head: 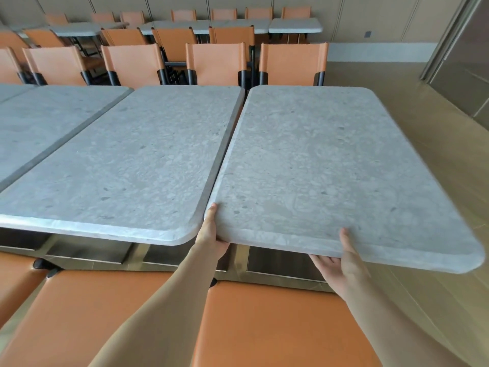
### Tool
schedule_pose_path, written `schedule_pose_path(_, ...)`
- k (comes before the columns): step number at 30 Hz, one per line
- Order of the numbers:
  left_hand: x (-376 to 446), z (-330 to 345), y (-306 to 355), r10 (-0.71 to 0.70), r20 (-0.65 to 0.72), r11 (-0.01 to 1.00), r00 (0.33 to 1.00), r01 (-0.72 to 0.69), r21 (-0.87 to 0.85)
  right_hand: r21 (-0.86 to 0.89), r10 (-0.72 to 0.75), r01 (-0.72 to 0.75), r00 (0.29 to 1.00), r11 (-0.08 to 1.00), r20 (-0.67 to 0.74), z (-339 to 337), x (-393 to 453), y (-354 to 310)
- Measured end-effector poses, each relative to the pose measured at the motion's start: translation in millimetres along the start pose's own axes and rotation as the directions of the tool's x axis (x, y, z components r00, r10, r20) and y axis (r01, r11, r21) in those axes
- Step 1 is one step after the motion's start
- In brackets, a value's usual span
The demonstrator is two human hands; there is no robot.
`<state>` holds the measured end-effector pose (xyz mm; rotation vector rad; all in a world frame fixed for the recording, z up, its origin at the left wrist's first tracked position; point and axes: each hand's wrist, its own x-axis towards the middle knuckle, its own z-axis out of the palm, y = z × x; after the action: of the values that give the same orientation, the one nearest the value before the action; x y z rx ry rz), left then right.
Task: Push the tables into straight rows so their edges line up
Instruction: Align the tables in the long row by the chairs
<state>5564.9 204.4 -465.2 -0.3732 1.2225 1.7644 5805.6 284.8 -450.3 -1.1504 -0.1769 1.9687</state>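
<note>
A grey stone-topped table (325, 165) fills the right half of the view, at the right end of a row. My left hand (211, 234) grips its near left corner, thumb on top and fingers underneath. My right hand (338, 258) grips the near edge further right, thumb on the top and fingers under the slab. Beside it on the left stands the neighbouring table (127, 165), with a narrow gap between the two that widens toward the far end. The right table's near edge sits closer to me than the neighbour's near edge.
More grey tables (39, 123) continue the row to the left. Orange chairs (217, 63) line the far side, and orange seats (264, 327) lie just below my arms. A second row of tables (295, 25) stands at the back wall. Wooden floor (436, 154) lies to the right.
</note>
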Motion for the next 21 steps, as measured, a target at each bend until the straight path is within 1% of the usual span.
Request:
schedule_pose_path(3, -1, -1, -1, 0.001, 0.021, 1.0, 1.0, -0.001, 0.001, -0.032, -0.016, 0.018, 0.999, 0.999, 0.046, -5, 2, 4)
schedule_pose_path(12, -11, -17, -16, 0.011, 0.047, 1.0, 0.999, -0.01, -0.008, -0.085, -0.046, 0.048, 0.999, 0.995, 0.026, -18, -8, 7)
schedule_pose_path(21, -13, -23, -15, -0.003, 0.076, 1.0, 0.997, 0.005, -0.029, -0.132, -0.056, 0.058, 0.998, 0.989, 0.021, -15, -16, 9)
